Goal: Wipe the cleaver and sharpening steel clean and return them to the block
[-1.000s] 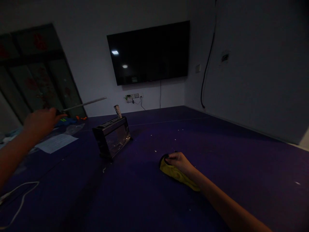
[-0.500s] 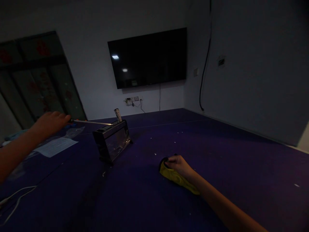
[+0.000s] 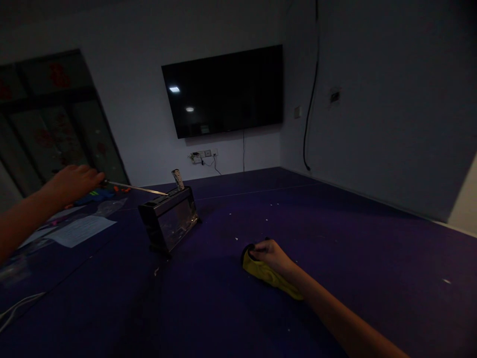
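Note:
My left hand [image 3: 76, 181] is closed around the dark handle of a tool with a long thin metal shaft [image 3: 137, 188], much like a screwdriver. The shaft points right, its tip at the slotted top of a black box with a clear side [image 3: 175, 221]. From the box's top sticks up a pale, speckled flat piece [image 3: 178, 179]. My right hand [image 3: 271, 254] is apart from the box, pinching the black edge of a yellow cloth item [image 3: 266, 275]. That item rests on the purple surface, partly under my wrist.
Papers [image 3: 82, 231] and clear plastic [image 3: 112, 206] lie on the purple surface [image 3: 208, 308] at left. White cables [image 3: 22, 302] are at the near left. Small white scraps [image 3: 236, 238] are scattered about. A television [image 3: 223, 94] hangs on the far wall.
The whole view has shifted slightly, so most things appear a little further left. My left hand still keeps the tool's tip at the box top; the right still holds the yellow cloth item.

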The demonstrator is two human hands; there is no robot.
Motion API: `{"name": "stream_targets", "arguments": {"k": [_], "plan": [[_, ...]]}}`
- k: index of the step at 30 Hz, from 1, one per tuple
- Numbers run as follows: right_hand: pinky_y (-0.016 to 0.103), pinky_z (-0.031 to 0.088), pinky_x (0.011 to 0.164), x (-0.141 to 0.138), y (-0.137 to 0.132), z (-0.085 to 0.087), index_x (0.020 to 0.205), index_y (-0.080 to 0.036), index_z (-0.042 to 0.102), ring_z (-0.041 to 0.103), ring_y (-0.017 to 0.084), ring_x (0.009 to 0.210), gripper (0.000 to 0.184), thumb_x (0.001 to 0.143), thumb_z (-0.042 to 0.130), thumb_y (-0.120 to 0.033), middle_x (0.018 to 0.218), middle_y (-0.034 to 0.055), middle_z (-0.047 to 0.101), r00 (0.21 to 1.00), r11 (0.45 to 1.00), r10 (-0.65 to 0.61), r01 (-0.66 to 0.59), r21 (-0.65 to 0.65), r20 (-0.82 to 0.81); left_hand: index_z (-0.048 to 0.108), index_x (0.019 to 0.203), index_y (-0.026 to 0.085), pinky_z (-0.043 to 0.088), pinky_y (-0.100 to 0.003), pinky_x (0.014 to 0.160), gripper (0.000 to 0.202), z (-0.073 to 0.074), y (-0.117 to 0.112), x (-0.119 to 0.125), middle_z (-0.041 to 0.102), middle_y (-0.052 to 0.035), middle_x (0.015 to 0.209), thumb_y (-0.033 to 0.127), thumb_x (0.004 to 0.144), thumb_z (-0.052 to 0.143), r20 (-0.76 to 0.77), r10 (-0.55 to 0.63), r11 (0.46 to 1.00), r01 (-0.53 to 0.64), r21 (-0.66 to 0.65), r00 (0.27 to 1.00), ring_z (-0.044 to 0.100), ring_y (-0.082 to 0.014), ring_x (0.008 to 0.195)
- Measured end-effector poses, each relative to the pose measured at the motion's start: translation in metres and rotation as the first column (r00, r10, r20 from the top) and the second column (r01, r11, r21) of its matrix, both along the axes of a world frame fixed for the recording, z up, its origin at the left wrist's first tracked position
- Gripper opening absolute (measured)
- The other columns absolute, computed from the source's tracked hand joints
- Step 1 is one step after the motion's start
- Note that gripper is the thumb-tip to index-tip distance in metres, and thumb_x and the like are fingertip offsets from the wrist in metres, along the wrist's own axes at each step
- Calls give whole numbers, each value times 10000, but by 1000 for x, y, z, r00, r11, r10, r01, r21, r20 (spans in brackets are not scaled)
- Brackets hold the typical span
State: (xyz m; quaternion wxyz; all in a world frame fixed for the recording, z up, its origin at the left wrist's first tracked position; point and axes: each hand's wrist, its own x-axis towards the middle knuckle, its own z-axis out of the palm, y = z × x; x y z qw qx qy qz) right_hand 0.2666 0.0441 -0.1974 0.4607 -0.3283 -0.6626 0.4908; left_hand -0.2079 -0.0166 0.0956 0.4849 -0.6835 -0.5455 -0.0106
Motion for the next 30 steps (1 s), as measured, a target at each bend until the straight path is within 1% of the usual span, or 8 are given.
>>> {"name": "stream_targets", "arguments": {"k": [3, 6, 10, 13, 18, 22, 26, 30], "plan": [[239, 220, 461, -1, 2, -1, 464, -154, 505, 292, 76, 475, 375, 589, 665, -470, 488, -38, 346, 1000, 1000, -9, 9, -4, 13, 609, 810, 86, 364, -429, 841, 380, 11, 6, 13, 628, -99, 710, 120, 772, 233, -160, 4, 1000, -1, 19, 987, 512, -183, 787], [241, 221, 467, -2, 4, -2, 456, -155, 498, 294, 75, 471, 380, 590, 662, -471, 486, -38, 344, 1000, 1000, -16, 16, 8, 23, 599, 914, 74, 193, -521, 990, 391, 24, 21, 37, 641, -63, 795, 80, 823, 219, -200, -77, 990, 99, 104, 977, 483, -162, 965], [235, 226, 460, -2, 6, -5, 472, -152, 528, 302, 77, 469, 371, 603, 657, -474, 485, -35, 360, 1000, 1000, -1, 1, 15, 14, 563, 992, 63, 112, -546, 1017, 322, 35, 51, 76, 619, -70, 1032, 61, 857, 271, -184, -149, 974, 176, 142, 972, 338, -161, 1199], [230, 229, 450, -3, 7, -6, 480, -149, 553, 303, 76, 464, 361, 604, 664, -470, 474, -33, 373, 1000, 1000, 4, -3, 16, -6, 568, 968, 43, 119, -531, 1028, 292, 33, 76, 99, 582, -111, 1125, 63, 859, 297, -222, -148, 975, 180, 132, 964, 276, -185, 1266], [231, 243, 451, -5, 6, -4, 482, -143, 575, 309, 76, 463, 363, 591, 674, -474, 469, -31, 385, 1000, 1000, 2, -2, -6, -24, 632, 819, 92, 171, -483, 1037, 296, 10, 106, 113, 580, -171, 1125, 77, 828, 337, -280, -82, 983, 124, 138, 956, 332, -255, 1266], [235, 244, 463, -6, 4, -3, 479, -139, 568, 300, 72, 465, 385, 578, 670, -496, 468, -36, 367, 1000, 1000, -6, 5, -14, -29, 653, 765, 156, 210, -462, 1030, 267, -23, 118, 109, 630, -121, 1048, 63, 773, 403, -308, -113, 993, 117, -7, 944, 434, -235, 1191], [235, 240, 466, -6, 4, -2, 458, -144, 536, 278, 68, 463, 417, 564, 661, -527, 461, -44, 332, 999, 1000, 2, -3, -31, -39, 657, 674, 180, 152, -475, 1052, 264, -57, 124, 101, 663, -96, 903, 31, 718, 443, -243, -190, 981, 173, -89, 951, 500, -221, 1099], [235, 231, 461, -4, 5, -2, 454, -149, 511, 272, 67, 461, 434, 566, 650, -545, 464, -46, 322, 1000, 999, -1, 0, -35, -16, 650, 658, 192, 112, -486, 1062, 270, -72, 127, 94, 663, -74, 847, 18, 709, 450, -216, -197, 974, 165, -158, 956, 522, -204, 1045]]}}
